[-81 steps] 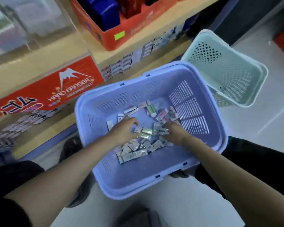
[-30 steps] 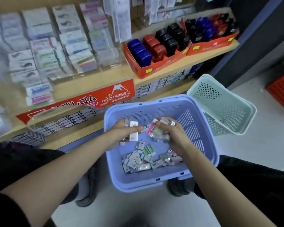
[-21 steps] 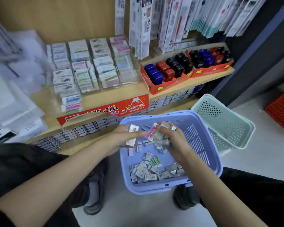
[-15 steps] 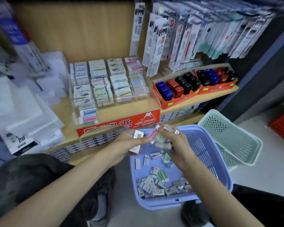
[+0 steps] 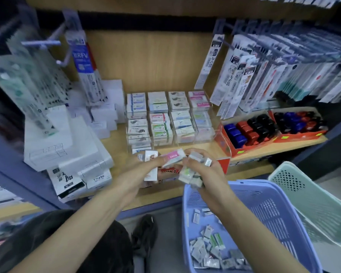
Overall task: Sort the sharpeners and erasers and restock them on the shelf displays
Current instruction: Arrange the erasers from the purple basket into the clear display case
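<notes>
Risk: left hand (image 5: pixel 141 173) pinching pink-and-white wrapped erasers (image 5: pixel 173 156), right hand (image 5: pixel 208 173) clutching overfull bundle of small packets (image 5: pixel 190 177) (grip loose?), so pieces may drop beside lilac plastic basket (image 5: pixel 268 211).

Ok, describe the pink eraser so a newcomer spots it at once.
Start at the wooden shelf with the clear display rack. Just in front of it the left hand and right hand meet, both gripping small packets. The eraser pokes up between them, the only held piece with a bright pink label.
</notes>
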`<move>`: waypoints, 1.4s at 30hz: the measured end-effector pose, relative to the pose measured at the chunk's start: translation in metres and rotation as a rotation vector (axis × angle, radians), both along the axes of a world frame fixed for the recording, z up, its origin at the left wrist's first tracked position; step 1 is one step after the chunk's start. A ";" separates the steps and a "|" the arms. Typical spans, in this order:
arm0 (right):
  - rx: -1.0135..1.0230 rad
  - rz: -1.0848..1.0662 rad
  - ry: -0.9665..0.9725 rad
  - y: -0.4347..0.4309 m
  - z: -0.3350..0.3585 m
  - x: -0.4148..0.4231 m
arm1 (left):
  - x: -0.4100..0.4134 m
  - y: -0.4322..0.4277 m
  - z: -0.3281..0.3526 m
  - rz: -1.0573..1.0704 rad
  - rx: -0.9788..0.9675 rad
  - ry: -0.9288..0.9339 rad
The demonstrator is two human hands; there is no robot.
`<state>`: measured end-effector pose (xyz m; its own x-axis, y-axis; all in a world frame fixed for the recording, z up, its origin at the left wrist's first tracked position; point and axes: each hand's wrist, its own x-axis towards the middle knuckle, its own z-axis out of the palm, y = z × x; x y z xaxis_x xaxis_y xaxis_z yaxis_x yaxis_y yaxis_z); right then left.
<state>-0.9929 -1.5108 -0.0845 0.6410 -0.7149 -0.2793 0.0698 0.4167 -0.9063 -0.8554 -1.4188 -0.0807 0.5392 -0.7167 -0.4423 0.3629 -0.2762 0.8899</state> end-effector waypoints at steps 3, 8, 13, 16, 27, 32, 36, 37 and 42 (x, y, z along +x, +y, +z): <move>-0.272 0.019 0.171 -0.006 -0.009 0.011 | 0.029 0.011 0.002 -0.006 0.016 -0.029; -0.795 0.351 0.322 -0.016 -0.008 0.032 | 0.057 0.022 0.003 -0.146 0.007 -0.169; -0.947 0.445 0.393 -0.021 -0.013 0.057 | 0.069 0.022 0.000 -0.171 0.009 -0.222; -1.024 0.415 0.486 -0.030 -0.018 0.072 | 0.079 0.023 -0.009 -0.064 0.023 -0.244; -1.423 0.486 0.943 -0.027 -0.028 0.121 | 0.095 0.020 -0.019 0.080 0.055 -0.245; -1.376 0.429 0.859 -0.024 -0.034 0.114 | 0.096 0.021 -0.020 0.092 0.087 -0.248; -1.052 0.248 0.617 -0.028 -0.027 0.106 | 0.097 0.024 -0.019 0.086 0.111 -0.259; -0.950 0.218 0.558 -0.029 -0.023 0.104 | 0.097 0.025 -0.018 0.083 0.113 -0.263; -1.419 0.729 0.889 -0.028 -0.008 0.101 | 0.096 0.028 -0.017 0.058 0.079 -0.254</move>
<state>-0.8922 -1.5385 -0.0929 0.9145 -0.3660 -0.1725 -0.3982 -0.8897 -0.2234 -0.7597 -1.3912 -0.0975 0.6791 -0.6503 -0.3406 0.1474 -0.3337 0.9311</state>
